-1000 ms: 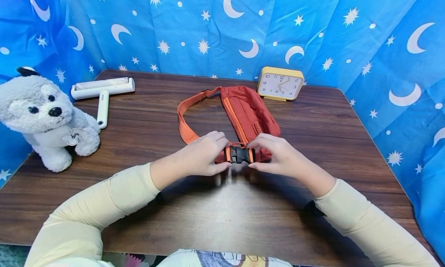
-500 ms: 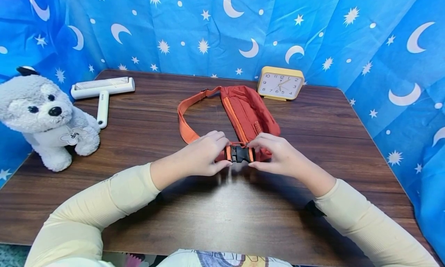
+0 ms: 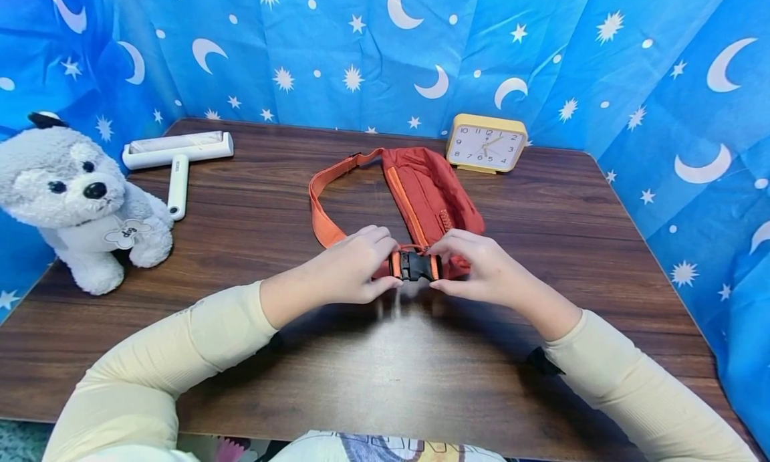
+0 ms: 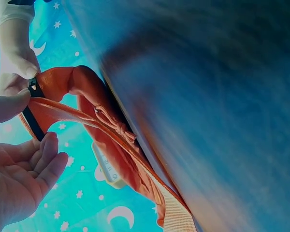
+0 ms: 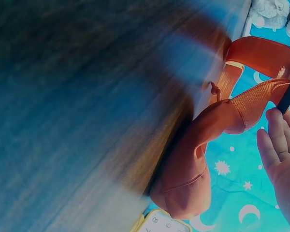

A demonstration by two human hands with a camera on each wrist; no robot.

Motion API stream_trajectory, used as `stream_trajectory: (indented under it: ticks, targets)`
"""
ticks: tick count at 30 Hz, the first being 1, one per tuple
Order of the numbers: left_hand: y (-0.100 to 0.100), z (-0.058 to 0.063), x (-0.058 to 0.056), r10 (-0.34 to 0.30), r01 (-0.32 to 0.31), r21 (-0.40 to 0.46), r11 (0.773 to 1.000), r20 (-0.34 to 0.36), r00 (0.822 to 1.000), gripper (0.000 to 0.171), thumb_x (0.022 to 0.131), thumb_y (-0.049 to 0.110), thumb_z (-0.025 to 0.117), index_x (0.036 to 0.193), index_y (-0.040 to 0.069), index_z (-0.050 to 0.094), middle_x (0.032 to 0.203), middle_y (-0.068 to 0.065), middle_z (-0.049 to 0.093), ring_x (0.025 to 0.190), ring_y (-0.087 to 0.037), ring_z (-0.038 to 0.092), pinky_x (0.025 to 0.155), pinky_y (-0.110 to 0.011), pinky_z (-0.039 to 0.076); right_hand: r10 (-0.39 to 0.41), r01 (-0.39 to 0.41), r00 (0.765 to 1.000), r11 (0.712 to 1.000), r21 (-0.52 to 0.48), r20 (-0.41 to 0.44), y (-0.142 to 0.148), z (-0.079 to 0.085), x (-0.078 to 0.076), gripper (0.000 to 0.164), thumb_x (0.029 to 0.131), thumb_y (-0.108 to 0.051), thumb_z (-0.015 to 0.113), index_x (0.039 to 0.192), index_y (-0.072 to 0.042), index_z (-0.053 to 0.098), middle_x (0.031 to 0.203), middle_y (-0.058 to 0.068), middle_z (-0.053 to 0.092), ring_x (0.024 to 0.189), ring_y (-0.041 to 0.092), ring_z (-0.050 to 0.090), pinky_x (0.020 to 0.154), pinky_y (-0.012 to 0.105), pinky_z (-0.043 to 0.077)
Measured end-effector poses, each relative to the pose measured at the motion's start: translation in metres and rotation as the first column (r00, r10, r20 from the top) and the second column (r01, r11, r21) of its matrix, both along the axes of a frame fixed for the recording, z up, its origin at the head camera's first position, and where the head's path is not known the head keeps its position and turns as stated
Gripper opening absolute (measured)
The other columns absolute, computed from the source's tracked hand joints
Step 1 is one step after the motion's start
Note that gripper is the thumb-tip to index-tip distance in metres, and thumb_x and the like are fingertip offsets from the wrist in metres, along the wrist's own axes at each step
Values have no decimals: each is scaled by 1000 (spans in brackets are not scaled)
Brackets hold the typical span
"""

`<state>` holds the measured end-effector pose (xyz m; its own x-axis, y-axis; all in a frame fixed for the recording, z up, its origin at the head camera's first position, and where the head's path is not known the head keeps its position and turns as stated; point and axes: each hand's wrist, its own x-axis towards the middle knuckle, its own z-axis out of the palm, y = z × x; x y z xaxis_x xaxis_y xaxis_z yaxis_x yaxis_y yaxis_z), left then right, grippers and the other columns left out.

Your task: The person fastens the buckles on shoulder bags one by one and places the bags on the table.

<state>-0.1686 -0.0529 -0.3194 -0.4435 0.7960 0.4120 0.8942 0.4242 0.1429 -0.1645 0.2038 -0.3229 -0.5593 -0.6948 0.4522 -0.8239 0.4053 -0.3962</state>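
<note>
A red waist bag point(image 3: 430, 194) lies on the dark wooden table point(image 3: 252, 201), its orange strap point(image 3: 325, 224) looping out to the left. In front of it, just above the tabletop, the black side-release buckle point(image 3: 415, 266) appears with its two halves together. My left hand point(image 3: 351, 268) pinches the buckle's left end between thumb and fingers; in the left wrist view the thumb lies above the black edge and the fingertips below. My right hand point(image 3: 481, 267) pinches the right end. The right wrist view shows its fingertips point(image 5: 275, 118) against the black buckle edge point(image 5: 286, 99).
A yellow alarm clock point(image 3: 486, 143) stands behind the bag at the right. At the left, a white lint roller point(image 3: 178, 181) lies near a grey-and-white plush dog point(image 3: 72, 194). Blue curtains point(image 3: 337, 47) with moons and stars hang behind and at the sides of the table.
Both hands stay on the buckle with almost no movement. The bag and strap stay in place.
</note>
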Motion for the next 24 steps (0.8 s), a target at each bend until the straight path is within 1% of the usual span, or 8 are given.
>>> stream_trajectory:
  ticks: [8,14,24]
  targets:
    - [1,0,1,1,-1,0,1000,-10,1000,35,84,29,69,98,-2,60,85,-5,52,78,-18,46,69,-31,40,5,-5,1000,1000,-14,11,0,2,1,39,70,-13,81,103,-3,63,92,4,60,76,16,58,60,35,50]
    - [1,0,1,-4,4,-2,1000,-30,1000,35,85,29,68,99,-2,60,85,-6,53,78,-19,47,71,-31,40,4,-4,1000,1000,-14,17,0,3,1,38,70,-13,81,102,-3,63,94,4,61,78,15,59,62,36,51]
    - [2,2,2,9,-9,-22,1000,-31,999,36,85,28,68,101,-3,60,85,-6,52,78,-19,47,70,-31,41,0,1,1000,1000,-19,16,1,3,2,38,71,-14,81,102,-3,62,94,4,60,78,17,59,62,37,51]
